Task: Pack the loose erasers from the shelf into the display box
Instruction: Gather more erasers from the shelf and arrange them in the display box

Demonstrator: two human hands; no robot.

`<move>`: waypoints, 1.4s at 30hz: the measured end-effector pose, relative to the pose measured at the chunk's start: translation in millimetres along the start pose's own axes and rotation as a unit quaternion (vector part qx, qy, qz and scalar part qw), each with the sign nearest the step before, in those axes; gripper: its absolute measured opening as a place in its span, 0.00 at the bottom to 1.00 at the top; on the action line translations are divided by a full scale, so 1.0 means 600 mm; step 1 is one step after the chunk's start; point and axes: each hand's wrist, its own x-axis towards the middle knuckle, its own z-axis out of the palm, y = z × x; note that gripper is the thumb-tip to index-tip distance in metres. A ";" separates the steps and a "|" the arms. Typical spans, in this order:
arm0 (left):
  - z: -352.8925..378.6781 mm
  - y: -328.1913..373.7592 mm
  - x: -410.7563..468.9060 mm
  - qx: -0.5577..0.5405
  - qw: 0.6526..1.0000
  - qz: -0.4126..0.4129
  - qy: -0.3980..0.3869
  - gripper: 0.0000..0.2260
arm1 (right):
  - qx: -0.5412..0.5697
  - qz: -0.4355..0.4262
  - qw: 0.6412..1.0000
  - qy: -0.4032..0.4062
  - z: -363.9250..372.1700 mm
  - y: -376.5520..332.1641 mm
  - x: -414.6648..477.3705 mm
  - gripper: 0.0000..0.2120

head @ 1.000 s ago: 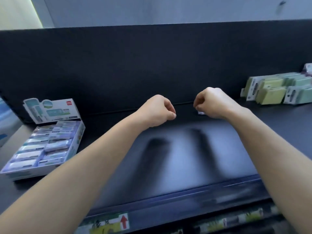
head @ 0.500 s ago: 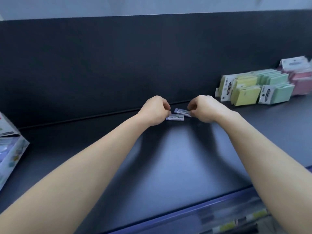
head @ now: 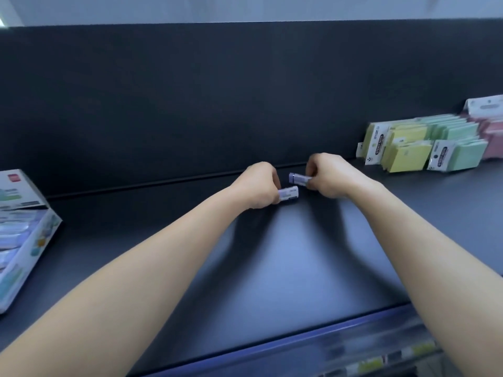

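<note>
1. Hands, two: left hand [head: 258,186] and right hand [head: 330,176], both reached to the rear of the dark shelf [head: 272,268], near each other but not touching.
2. Loose erasers, two, each in a pale purple sleeve.
3. First eraser [head: 290,192]: pinched at its left end by the curled fingers of the left hand. Its free end stuck out to the right, low over the shelf. Contact with the surface could not be told.
4. Second eraser [head: 298,179]: gripped at its right end by the curled fingers of the right hand. Its free end pointed left, just behind the first eraser and apart from it.
5. Display box [head: 40,240], one: at the left edge of the shelf, well apart from both hands, flap raised. It held rows of wrapped erasers, too blurred to count.
6. Sticky-note packs [head: 424,151]: yellow, green and pink, grouped at the right rear. The number was unclear.
</note>
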 end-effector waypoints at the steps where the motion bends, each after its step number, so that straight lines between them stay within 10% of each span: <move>1: -0.009 -0.008 -0.008 -0.017 1.000 0.001 0.006 0.07 | 0.013 -0.005 1.000 0.012 -0.001 -0.008 -0.004 0.04; 5: -0.071 -0.044 -0.059 -0.140 0.990 -0.011 0.008 0.19 | 0.069 -0.053 0.995 0.057 -0.008 -0.069 -0.022 0.04; 22: -0.282 -0.309 -0.359 -0.351 0.902 -0.175 0.179 0.12 | 0.274 -0.282 0.919 -0.038 0.064 -0.480 -0.131 0.06; 42: -0.310 -0.427 -0.478 -0.354 0.888 -0.195 0.220 0.10 | 0.046 -0.334 0.926 -0.169 0.178 -0.651 -0.183 0.14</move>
